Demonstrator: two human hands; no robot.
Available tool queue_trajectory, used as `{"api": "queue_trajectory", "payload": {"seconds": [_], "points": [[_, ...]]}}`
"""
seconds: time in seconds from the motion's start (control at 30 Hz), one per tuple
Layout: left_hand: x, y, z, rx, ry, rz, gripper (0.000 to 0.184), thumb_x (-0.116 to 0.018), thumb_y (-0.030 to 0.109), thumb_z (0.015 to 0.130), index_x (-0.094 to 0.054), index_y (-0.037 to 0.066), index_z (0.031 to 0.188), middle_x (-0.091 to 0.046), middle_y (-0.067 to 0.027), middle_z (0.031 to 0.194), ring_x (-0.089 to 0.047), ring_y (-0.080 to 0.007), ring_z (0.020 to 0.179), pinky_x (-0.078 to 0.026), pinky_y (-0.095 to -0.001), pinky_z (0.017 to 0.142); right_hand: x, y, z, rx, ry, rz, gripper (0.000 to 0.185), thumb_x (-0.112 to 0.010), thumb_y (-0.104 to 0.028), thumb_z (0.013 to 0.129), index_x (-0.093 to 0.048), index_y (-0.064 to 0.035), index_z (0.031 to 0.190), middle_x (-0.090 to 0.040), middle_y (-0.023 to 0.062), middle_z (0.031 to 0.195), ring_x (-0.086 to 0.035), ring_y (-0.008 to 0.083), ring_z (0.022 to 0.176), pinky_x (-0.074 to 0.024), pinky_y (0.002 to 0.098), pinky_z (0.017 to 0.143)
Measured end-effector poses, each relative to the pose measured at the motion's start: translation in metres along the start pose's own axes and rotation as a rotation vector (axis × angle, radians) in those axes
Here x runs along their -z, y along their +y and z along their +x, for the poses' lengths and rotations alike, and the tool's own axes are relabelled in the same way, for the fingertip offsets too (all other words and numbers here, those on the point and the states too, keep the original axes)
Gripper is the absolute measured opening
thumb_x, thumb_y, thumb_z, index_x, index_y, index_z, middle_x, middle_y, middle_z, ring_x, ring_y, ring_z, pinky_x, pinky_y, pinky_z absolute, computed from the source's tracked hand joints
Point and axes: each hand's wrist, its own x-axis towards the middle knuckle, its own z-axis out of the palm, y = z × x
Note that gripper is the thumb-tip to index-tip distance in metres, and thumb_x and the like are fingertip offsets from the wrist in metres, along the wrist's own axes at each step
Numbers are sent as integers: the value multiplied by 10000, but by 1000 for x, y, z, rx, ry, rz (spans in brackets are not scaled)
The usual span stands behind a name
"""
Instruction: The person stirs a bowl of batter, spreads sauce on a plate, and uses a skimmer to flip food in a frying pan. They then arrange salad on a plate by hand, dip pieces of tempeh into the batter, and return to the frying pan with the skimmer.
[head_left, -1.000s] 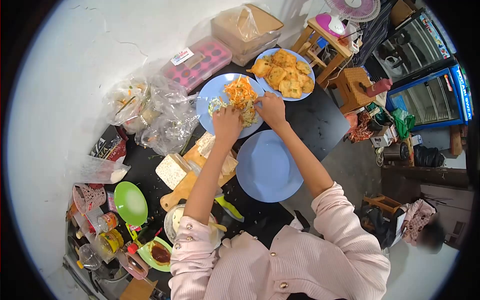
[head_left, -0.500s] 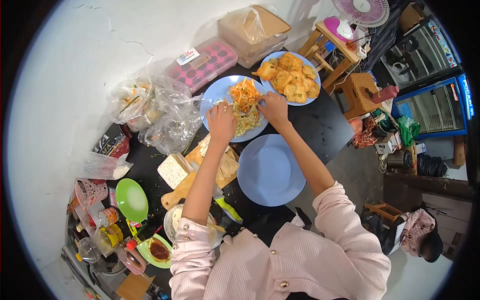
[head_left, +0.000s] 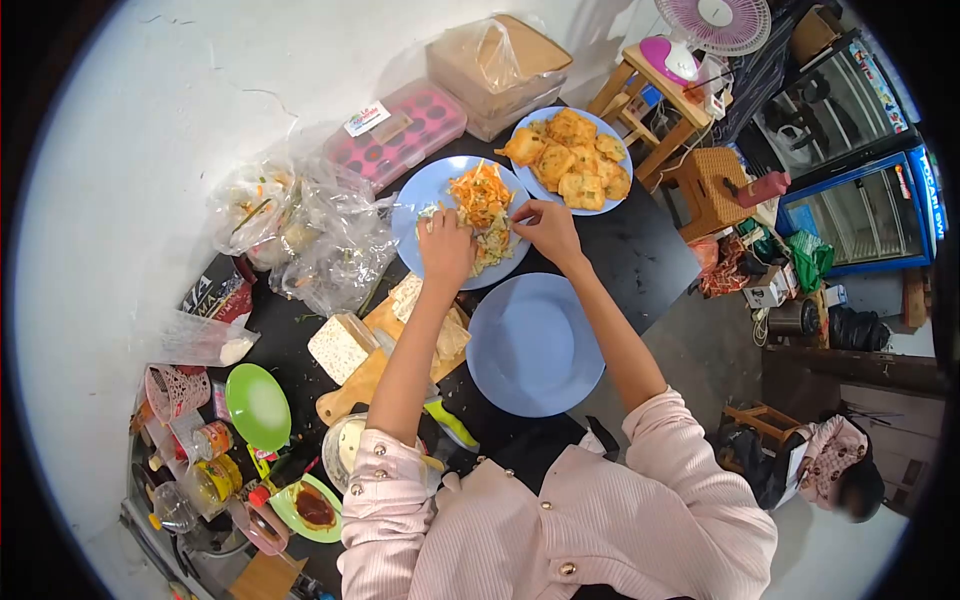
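Note:
On a blue plate (head_left: 408, 205) lies a heap of shredded vegetables (head_left: 481, 193), orange carrot at the back and pale green shreds in front. My left hand (head_left: 446, 246) presses curled fingers into the pale shreds at the plate's left side. At the right rim, my right hand (head_left: 550, 232) has thumb and fingertips pinched together beside the heap; what lies between them is too small to make out. Nearer to me stands a second, deeper blue plate (head_left: 535, 345), below my right forearm.
Golden fritters (head_left: 580, 165) fill a plate at the back right. Left of my arms are a cutting board (head_left: 345, 400) with tempeh (head_left: 340, 348), a green-handled knife (head_left: 452, 424), plastic bags (head_left: 330, 250) and a green plate (head_left: 258, 407). A person (head_left: 835, 465) is at far right.
My right hand has drawn slightly back toward the plate's right rim, its fingers more tightly pinched. My left hand stays among the shreds. The whole view has shifted a little left.

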Motion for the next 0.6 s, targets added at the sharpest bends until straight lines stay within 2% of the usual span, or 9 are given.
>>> {"api": "queue_trajectory", "payload": {"seconds": [0.07,0.17,0.37,0.53,0.6], "points": [[-2,-2,0,15,-38,-16,187,-639,211,648,-681,168,825,-521,-33,919,-469,-198,917,-317,-423,825,1,1,1,-18,-10,5,149,-674,-127,676,-671,-38,796,-664,67,746,-632,166,651,-490,276,622],[-2,-1,0,29,-25,-153,182,-651,171,606,-681,137,782,-516,-66,957,-452,-219,981,-290,-447,892,-2,6,1,-39,-15,4,174,-672,-132,685,-676,-39,832,-666,80,764,-638,172,672,-492,280,634],[6,3,10,4,-135,-88,128,-650,200,657,-677,126,757,-524,-70,970,-452,-222,987,-290,-462,900,-6,9,4,-44,-50,55,230,-663,-153,706,-669,-30,900,-664,113,801,-642,188,724,-490,289,662],[-9,0,13,-19,-59,-11,92,-642,207,688,-652,123,725,-522,-45,938,-472,-207,949,-299,-472,862,-5,6,1,-84,-45,71,236,-643,-168,746,-656,-17,927,-654,132,811,-635,213,760,-480,299,688],[-4,0,13,4,-38,-32,89,-634,208,696,-655,126,726,-539,-38,920,-491,-199,930,-301,-470,859,-5,8,1,-32,-31,65,242,-635,-172,775,-646,-4,949,-648,124,832,-624,176,747,-475,280,670]]}}
